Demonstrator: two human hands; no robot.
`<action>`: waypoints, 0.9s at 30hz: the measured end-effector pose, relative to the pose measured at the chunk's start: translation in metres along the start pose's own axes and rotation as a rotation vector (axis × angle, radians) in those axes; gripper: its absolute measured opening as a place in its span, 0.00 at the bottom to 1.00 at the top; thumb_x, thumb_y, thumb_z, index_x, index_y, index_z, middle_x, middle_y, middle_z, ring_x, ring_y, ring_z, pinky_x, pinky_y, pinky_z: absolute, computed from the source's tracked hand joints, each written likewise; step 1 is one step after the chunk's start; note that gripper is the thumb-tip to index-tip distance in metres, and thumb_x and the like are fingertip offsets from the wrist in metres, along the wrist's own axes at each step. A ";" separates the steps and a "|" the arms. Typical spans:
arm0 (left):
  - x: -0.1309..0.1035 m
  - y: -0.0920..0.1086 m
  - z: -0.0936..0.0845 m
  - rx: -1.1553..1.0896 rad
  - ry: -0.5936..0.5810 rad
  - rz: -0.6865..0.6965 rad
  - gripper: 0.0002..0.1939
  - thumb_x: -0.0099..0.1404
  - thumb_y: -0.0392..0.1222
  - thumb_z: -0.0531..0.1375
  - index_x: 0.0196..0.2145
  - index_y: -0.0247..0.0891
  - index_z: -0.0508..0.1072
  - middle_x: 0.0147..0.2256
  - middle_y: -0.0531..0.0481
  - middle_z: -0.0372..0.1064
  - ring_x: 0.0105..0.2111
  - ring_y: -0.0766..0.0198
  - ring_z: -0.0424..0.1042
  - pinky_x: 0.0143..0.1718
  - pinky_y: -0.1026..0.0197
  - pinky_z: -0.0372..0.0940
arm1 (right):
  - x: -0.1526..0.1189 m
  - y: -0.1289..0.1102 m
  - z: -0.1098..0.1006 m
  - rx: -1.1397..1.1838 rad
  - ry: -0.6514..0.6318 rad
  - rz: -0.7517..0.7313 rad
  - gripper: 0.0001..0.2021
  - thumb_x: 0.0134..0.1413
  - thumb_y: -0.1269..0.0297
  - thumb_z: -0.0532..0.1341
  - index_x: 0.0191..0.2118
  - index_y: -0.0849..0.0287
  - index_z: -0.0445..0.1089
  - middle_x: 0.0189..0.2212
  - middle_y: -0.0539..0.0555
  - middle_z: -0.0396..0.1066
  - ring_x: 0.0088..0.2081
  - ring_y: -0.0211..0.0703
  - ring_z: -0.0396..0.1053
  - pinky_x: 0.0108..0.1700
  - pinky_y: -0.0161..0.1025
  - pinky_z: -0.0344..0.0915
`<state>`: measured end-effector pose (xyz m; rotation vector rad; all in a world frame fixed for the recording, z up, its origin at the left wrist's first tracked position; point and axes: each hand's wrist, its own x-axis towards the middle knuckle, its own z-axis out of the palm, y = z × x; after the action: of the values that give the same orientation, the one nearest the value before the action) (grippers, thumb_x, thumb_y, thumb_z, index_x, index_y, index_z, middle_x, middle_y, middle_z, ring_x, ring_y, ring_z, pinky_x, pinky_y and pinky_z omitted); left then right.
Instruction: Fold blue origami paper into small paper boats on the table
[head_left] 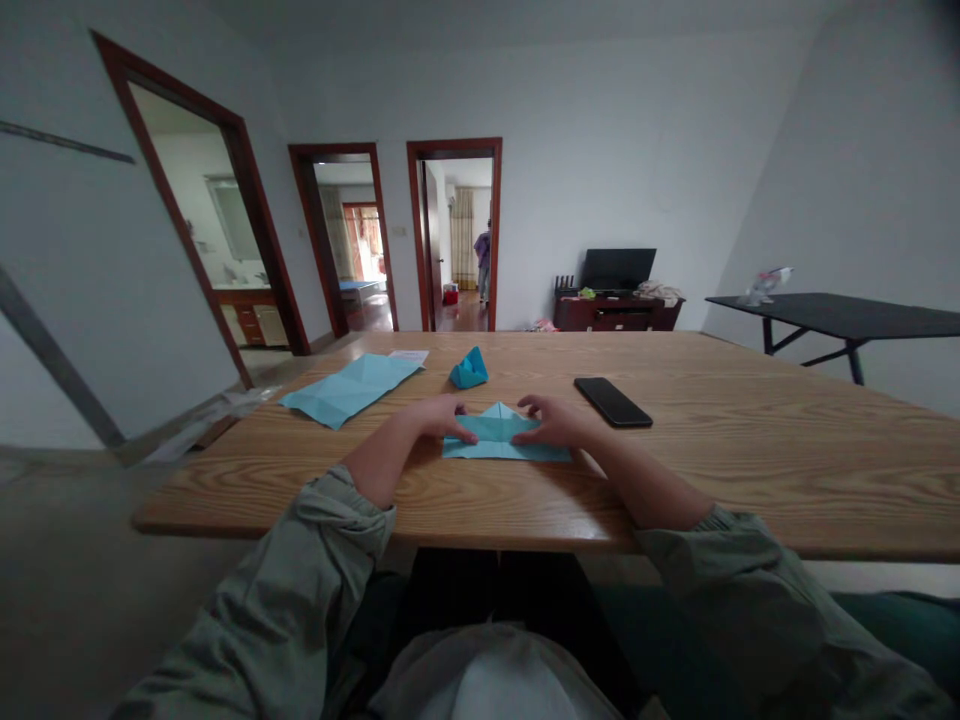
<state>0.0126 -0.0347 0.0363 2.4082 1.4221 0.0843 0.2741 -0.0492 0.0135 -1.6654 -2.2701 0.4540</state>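
A partly folded sheet of light blue paper (pixel 496 430) lies on the wooden table in front of me, with a peaked flap pointing away and a flat strip along its near edge. My left hand (pixel 442 417) is at its left end, thumb pressed on top and fingers curled toward the far side. At the right end, my right hand (pixel 556 420) grips the same paper, its thumb on the strip and its index finger bent above. Just beyond my left hand stands a small darker blue folded paper shape (pixel 469 370). The paper's underside is hidden.
A creased light blue sheet (pixel 358 386) lies to the left, touching a small white paper (pixel 411 356). On the right is a black phone (pixel 613 402). The wooden table (pixel 780 450) has its near edge by my forearms. A person (pixel 484 262) stands in a far room.
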 end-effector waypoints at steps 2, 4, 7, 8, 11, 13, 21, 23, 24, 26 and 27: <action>0.001 -0.001 0.001 -0.026 -0.004 0.004 0.31 0.45 0.61 0.66 0.42 0.37 0.73 0.41 0.47 0.72 0.40 0.56 0.70 0.35 0.62 0.60 | 0.000 0.000 0.000 0.028 -0.012 0.009 0.45 0.32 0.41 0.70 0.59 0.53 0.60 0.48 0.58 0.69 0.43 0.48 0.70 0.41 0.39 0.65; 0.002 -0.004 0.002 -0.031 0.003 0.004 0.33 0.44 0.61 0.66 0.43 0.37 0.73 0.43 0.46 0.72 0.41 0.55 0.69 0.37 0.62 0.61 | -0.001 0.000 0.000 0.046 -0.012 0.004 0.45 0.32 0.42 0.70 0.59 0.52 0.59 0.47 0.58 0.69 0.42 0.48 0.70 0.40 0.38 0.65; 0.006 -0.007 0.004 -0.022 0.019 0.009 0.36 0.43 0.61 0.66 0.47 0.38 0.71 0.47 0.46 0.70 0.44 0.55 0.69 0.41 0.62 0.61 | -0.003 -0.002 0.000 0.076 -0.017 -0.002 0.45 0.33 0.45 0.70 0.60 0.50 0.58 0.46 0.57 0.69 0.40 0.46 0.70 0.37 0.36 0.65; 0.006 -0.008 0.004 -0.026 0.020 0.010 0.36 0.44 0.61 0.66 0.48 0.39 0.71 0.48 0.46 0.70 0.45 0.55 0.69 0.41 0.62 0.61 | -0.003 -0.004 0.001 0.088 -0.023 -0.003 0.45 0.34 0.47 0.70 0.61 0.50 0.56 0.46 0.56 0.69 0.38 0.45 0.70 0.36 0.36 0.65; 0.007 -0.008 0.004 -0.043 0.008 0.019 0.37 0.45 0.61 0.66 0.49 0.40 0.70 0.49 0.47 0.69 0.46 0.55 0.68 0.44 0.63 0.61 | -0.006 -0.008 0.001 0.130 -0.023 -0.031 0.47 0.36 0.51 0.71 0.63 0.49 0.52 0.43 0.55 0.69 0.35 0.42 0.69 0.32 0.34 0.64; 0.006 -0.007 0.004 -0.052 0.017 0.027 0.36 0.45 0.60 0.66 0.49 0.39 0.70 0.49 0.47 0.69 0.46 0.56 0.68 0.44 0.63 0.60 | -0.007 -0.010 0.001 0.159 0.005 -0.079 0.47 0.38 0.56 0.70 0.64 0.51 0.49 0.41 0.53 0.70 0.33 0.40 0.68 0.32 0.33 0.63; 0.005 -0.006 0.003 -0.094 0.143 0.181 0.17 0.52 0.52 0.63 0.34 0.38 0.71 0.33 0.54 0.70 0.33 0.64 0.67 0.30 0.65 0.58 | -0.005 -0.005 -0.002 0.194 0.182 -0.189 0.32 0.46 0.60 0.64 0.59 0.55 0.59 0.34 0.51 0.72 0.31 0.41 0.68 0.32 0.33 0.62; 0.004 -0.004 0.001 -0.145 0.243 0.197 0.14 0.53 0.50 0.62 0.33 0.38 0.71 0.32 0.54 0.69 0.32 0.65 0.66 0.30 0.65 0.57 | -0.004 -0.006 -0.005 0.147 0.256 -0.207 0.19 0.48 0.60 0.62 0.48 0.59 0.69 0.35 0.53 0.73 0.34 0.43 0.68 0.35 0.35 0.62; 0.004 -0.002 0.001 -0.174 0.314 0.202 0.13 0.54 0.49 0.62 0.33 0.38 0.71 0.31 0.54 0.69 0.32 0.65 0.66 0.31 0.65 0.57 | -0.003 -0.007 -0.006 0.123 0.303 -0.215 0.15 0.49 0.60 0.61 0.43 0.59 0.71 0.35 0.53 0.73 0.35 0.44 0.68 0.37 0.35 0.62; 0.003 0.000 -0.001 -0.233 0.473 0.197 0.12 0.55 0.49 0.62 0.32 0.37 0.71 0.31 0.54 0.69 0.31 0.66 0.65 0.31 0.66 0.57 | -0.002 -0.006 -0.009 0.093 0.402 -0.242 0.11 0.50 0.60 0.59 0.38 0.59 0.72 0.33 0.53 0.73 0.35 0.44 0.68 0.39 0.37 0.62; 0.003 0.000 -0.001 -0.269 0.539 0.193 0.12 0.56 0.49 0.61 0.32 0.37 0.71 0.30 0.54 0.68 0.30 0.66 0.65 0.31 0.66 0.57 | -0.001 -0.005 -0.009 0.102 0.445 -0.258 0.10 0.51 0.60 0.59 0.37 0.58 0.73 0.33 0.53 0.73 0.35 0.44 0.68 0.39 0.37 0.62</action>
<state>0.0138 -0.0318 0.0369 2.3796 1.2624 0.9698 0.2742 -0.0505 0.0238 -1.2496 -2.0469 0.1192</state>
